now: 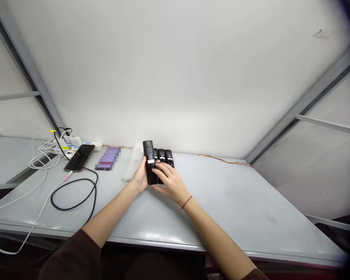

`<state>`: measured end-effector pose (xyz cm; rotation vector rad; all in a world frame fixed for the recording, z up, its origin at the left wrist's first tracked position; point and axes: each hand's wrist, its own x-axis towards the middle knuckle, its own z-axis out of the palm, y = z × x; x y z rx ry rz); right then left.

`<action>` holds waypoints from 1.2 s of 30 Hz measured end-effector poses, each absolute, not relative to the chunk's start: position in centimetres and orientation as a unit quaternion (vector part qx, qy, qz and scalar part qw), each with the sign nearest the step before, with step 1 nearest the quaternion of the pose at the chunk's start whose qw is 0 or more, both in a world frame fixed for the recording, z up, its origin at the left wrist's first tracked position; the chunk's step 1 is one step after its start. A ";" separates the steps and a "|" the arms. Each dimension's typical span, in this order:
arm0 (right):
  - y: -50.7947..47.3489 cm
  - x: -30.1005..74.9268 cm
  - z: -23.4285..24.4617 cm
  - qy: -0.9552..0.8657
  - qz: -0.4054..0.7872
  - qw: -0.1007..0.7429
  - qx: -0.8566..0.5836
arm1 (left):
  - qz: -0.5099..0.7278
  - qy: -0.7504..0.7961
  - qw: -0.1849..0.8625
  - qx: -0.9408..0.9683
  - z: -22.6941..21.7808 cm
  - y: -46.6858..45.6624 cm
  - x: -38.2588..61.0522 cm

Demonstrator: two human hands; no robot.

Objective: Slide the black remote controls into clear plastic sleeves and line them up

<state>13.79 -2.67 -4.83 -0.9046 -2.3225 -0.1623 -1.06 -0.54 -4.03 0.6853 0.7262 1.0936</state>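
A black remote control point(149, 155), its labelled back facing me, is held tilted up above the table. My left hand point(140, 177) grips it along its left side. The fingers of my right hand point(170, 181) bend over its lower part, with the thumb near its bottom end. Just behind and to the right lie several similar black remotes point(169, 156) side by side, labels up, their lower ends partly hidden by my right hand. A flat whitish translucent item point(132, 165) rests left of the held remote.
On the left of the grey table point(236, 206) are a phone point(81, 157) with a cable plugged in, a blurred purple item point(108, 158), a power strip point(90, 144), tangled white cables point(43, 155) and a looped black cable point(72, 209). Thin coloured wires point(226, 160) run along the back edge.
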 end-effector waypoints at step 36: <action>-2.6 14.3 -3.7 -0.535 0.618 0.472 -0.328 | 0.683 0.239 0.667 0.178 -2.9 -0.1 -2.1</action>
